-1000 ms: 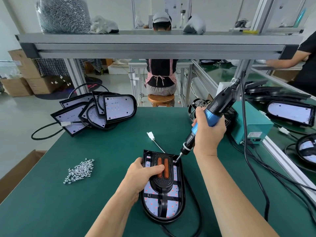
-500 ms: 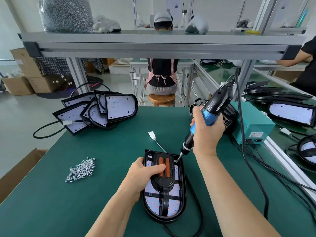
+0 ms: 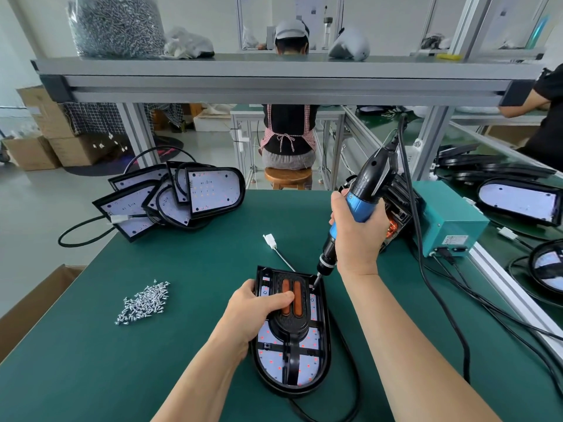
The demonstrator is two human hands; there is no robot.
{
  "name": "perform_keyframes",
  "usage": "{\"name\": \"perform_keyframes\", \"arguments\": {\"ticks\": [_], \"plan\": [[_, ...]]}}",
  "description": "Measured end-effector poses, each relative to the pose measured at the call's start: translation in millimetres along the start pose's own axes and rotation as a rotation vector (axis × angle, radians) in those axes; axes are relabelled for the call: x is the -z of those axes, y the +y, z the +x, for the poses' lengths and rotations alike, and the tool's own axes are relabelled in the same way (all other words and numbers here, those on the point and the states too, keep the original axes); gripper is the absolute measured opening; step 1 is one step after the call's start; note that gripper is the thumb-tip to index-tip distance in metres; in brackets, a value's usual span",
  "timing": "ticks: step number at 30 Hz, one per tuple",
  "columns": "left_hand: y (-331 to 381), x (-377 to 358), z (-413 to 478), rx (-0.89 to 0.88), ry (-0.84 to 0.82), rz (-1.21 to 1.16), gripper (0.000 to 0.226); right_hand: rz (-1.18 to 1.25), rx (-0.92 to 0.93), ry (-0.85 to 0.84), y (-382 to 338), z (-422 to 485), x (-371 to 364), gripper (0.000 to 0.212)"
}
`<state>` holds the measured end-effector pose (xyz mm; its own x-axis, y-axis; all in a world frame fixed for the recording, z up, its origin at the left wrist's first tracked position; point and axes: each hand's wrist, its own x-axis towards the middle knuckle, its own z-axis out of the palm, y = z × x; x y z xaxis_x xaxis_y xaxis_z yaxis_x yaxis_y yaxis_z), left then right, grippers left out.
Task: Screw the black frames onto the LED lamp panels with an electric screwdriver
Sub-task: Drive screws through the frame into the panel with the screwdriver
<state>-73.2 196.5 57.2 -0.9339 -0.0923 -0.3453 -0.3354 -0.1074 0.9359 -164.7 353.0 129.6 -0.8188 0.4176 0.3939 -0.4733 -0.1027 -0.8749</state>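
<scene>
At the near middle of the worktop (image 3: 182, 345), your left hand (image 3: 253, 312) lay pressed flat over the black frame (image 3: 289, 327), fingers curled across its raised hump and thumb at the left rim, pinning frame and lamp panel (image 3: 268, 360) together. Your right hand (image 3: 356, 236) was wrapped tight around the blue grip of the screwdriver (image 3: 356, 208), tilted with its bit down at the frame's far right corner. Whether a screw sat under the bit could not be made out.

The panel looked light and rigid, a thin board in a hard plastic shell, likely to skate on the green mat unless held down. Its LED face seemed the fragile part, so the raised centre and the rim were the safer places to bear on. The frame's ribs appeared slender and might flex or crack under a slipped bit.

A loose heap of screws (image 3: 143, 301) lay well apart toward the worktop's left edge. More panels (image 3: 185, 196) were stacked at the far left corner, and a green box (image 3: 447, 220) stood by the right edge.
</scene>
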Motion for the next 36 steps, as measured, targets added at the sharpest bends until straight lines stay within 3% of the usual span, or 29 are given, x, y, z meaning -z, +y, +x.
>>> {"name": "perform_keyframes", "arguments": {"ticks": [6, 12, 19, 24, 28, 32, 34, 36], "plan": [[-1, 0, 1, -0.005, 0.005, -0.021, 0.081, 0.004, -0.046, -0.028, 1, 2, -3, 0.017], [-2, -1, 1, -0.024, 0.022, -0.014, 0.059, -0.044, -0.018, -0.150, 4, -5, -12, 0.018], [3, 0, -3, -0.003, 0.018, -0.014, 0.058, 0.059, -0.082, -0.302, 4, -6, -2, 0.023], [4, 0, -3, 0.017, 0.024, -0.017, 0.039, 0.190, -0.124, -0.263, -8, 1, 5, 0.037], [5, -2, -4, 0.028, 0.032, -0.026, 0.039, 0.316, -0.130, -0.169, -32, 21, 16, 0.022], [8, -5, -9, 0.031, 0.032, 0.009, 0.043, 0.544, -0.279, -0.022, -39, 29, 41, 0.015], [11, -5, -13, -0.004, 0.077, 0.167, 0.056, 0.625, -0.347, 0.030, -32, 26, 58, 0.019], [12, 4, -15, -0.086, 0.310, 0.440, 0.075, 0.567, -0.407, 0.020, -21, 19, 77, 0.033]]}}
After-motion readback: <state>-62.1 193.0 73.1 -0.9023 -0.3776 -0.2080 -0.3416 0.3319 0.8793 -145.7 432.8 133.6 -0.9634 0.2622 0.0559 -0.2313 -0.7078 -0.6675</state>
